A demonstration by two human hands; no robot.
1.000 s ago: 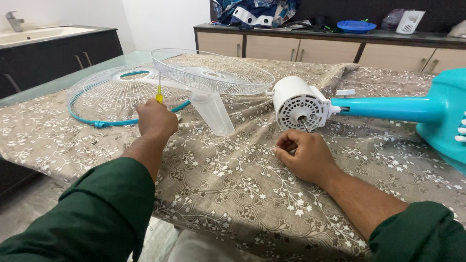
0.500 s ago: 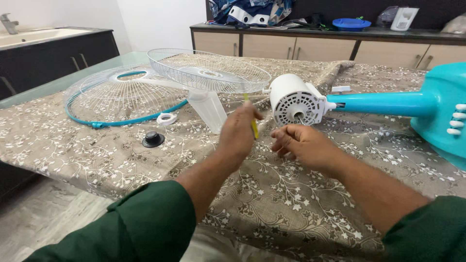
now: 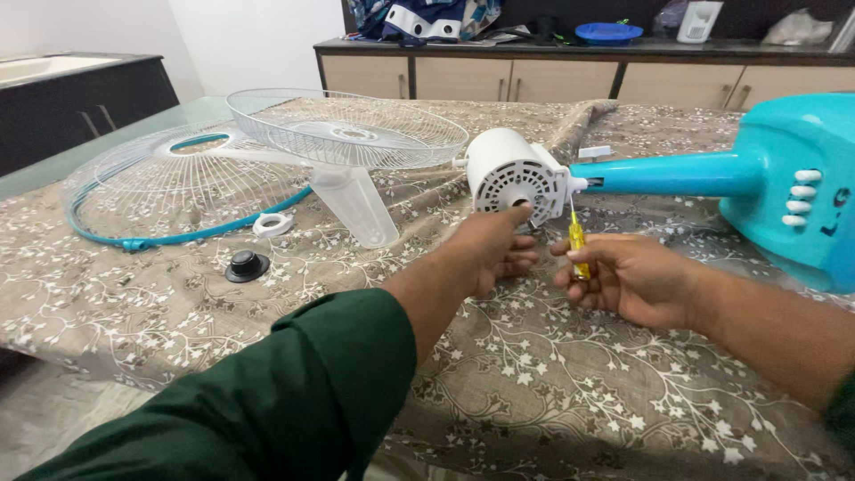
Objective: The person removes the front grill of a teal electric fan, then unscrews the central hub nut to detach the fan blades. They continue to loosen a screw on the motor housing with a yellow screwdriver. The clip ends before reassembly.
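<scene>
While the fan lies stripped on the cloth | black cap (image 3: 247, 265) and white ring (image 3: 272, 224) lie apart at left | left hand (image 3: 488, 248) loosely curled, empty, fingertips at white motor housing (image 3: 515, 176) | right hand (image 3: 628, 276) pinches yellow screwdriver (image 3: 578, 246) upright beside housing | step: motor-face screws; next calls for seating the tip squarely.

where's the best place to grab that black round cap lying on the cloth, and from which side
Probably from straight above, pinching the raised centre knob of the black cap. It lies flat on the tablecloth with a low, wide rim that gives fingers little edge, and nothing crowds it.
</scene>
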